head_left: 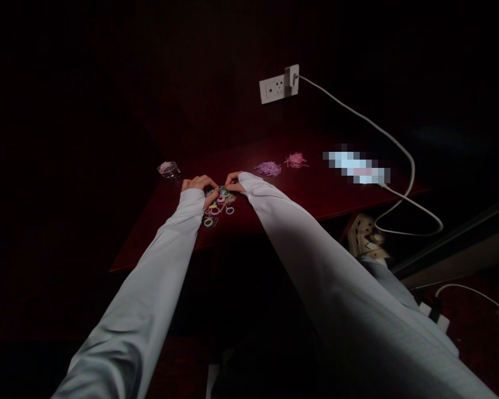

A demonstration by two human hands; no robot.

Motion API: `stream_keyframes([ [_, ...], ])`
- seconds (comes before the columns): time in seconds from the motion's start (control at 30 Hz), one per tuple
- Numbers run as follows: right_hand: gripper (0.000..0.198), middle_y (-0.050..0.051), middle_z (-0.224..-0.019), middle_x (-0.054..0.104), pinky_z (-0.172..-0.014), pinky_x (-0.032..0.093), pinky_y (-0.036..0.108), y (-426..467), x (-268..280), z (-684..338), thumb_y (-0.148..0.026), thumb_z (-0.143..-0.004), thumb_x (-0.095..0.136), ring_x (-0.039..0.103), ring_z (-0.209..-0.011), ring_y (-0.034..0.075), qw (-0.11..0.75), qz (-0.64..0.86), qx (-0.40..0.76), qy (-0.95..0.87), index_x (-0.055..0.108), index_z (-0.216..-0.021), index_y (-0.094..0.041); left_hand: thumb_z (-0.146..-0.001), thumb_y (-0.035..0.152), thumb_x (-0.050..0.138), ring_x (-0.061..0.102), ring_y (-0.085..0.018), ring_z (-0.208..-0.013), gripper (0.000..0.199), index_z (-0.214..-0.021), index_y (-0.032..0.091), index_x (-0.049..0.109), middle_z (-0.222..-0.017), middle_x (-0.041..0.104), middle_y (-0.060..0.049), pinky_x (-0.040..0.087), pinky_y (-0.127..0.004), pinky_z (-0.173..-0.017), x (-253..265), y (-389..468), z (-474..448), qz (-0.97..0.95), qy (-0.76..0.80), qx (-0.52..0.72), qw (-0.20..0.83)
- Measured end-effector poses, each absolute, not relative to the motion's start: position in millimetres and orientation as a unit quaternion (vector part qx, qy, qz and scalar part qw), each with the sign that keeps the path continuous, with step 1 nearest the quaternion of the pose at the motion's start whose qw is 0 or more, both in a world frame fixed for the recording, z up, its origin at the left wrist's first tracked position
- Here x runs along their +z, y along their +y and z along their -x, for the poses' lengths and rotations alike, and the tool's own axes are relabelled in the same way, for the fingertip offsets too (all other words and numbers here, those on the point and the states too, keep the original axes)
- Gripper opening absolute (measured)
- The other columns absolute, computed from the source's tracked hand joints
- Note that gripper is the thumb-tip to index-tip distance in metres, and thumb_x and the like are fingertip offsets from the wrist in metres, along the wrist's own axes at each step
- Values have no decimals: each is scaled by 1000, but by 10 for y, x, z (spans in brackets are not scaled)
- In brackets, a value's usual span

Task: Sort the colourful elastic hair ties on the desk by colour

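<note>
from my remote post, head view, dim light. i see the left hand (197,185) and right hand (235,182) close together over a small heap of coloured bands and loops (222,198) near the front of the dark red counter (299,194). fingers on both bent inward, tips low at the heap; i cannot tell whether either set grasps a band. a clear jar (172,170) stands beyond the left hand. past the right: a purple bunch (268,168), then a pink bunch (296,160).
</note>
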State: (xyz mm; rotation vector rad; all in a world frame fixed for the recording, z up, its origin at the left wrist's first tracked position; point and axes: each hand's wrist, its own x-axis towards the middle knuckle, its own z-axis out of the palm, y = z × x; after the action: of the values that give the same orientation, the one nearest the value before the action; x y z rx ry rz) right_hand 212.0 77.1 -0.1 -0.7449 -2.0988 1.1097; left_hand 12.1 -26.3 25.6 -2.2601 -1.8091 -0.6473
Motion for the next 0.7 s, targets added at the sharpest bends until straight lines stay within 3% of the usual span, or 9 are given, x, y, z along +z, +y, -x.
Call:
stream_keyframes([
  [0.7,17,-7,-65,58,-67,36,26,736,12,-2105,-28,-84,74,47,-65,11,324,301,423,-791,63,-73,-20,-98,36,66,74,-33,-116,14,-92,27,74,-113,84,-5,44,-51,-109,279,-279,-188,749,-615,-226,104],
])
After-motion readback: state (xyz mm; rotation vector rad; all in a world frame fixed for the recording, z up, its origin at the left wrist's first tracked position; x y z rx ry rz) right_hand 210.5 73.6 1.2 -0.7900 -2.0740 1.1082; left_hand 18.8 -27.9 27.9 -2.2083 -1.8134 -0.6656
